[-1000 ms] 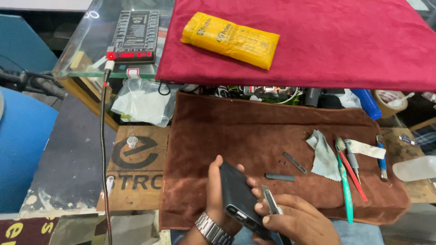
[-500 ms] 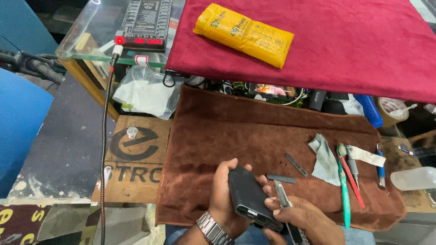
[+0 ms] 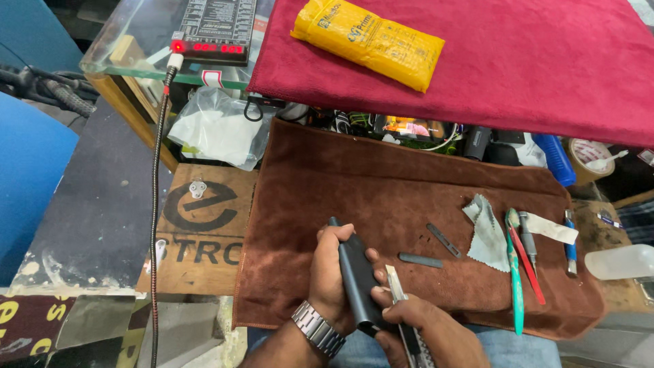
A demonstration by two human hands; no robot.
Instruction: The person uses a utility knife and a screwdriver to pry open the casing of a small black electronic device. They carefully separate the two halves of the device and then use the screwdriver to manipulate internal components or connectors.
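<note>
The left hand (image 3: 332, 272) held a dark, slab-shaped device (image 3: 357, 279) edge-up, its long axis running from the near edge of the brown cloth (image 3: 381, 184) away and slightly leftward, the far end rising above the thumb. The grip there was closed around the device's lower half, fingers wrapped behind and thumb in front, a metal watch (image 3: 319, 328) on the wrist. The right hand (image 3: 426, 330) sat just to the right of it and lower, closed on a small knife-like tool (image 3: 397, 289) whose pale blade pointed up alongside the device's right edge, touching or nearly so; which of the two could not be told. So the device lay immediately left of the blade, both axes close to parallel, and the right hand was the nearer one to that seam. On the cloth beyond lay two thin dark metal strips (image 3: 432, 249), then a pale wiping cloth (image 3: 487, 232), a green toothbrush (image 3: 516, 272), a red-handled tool (image 3: 528, 262) and a screwdriver (image 3: 528, 238), all well apart from the hands. The tabletop (image 3: 204, 225) showed to the left, with a red cloth (image 3: 518, 61) and a yellow packet (image 3: 368, 42) on the shelf behind.
</note>
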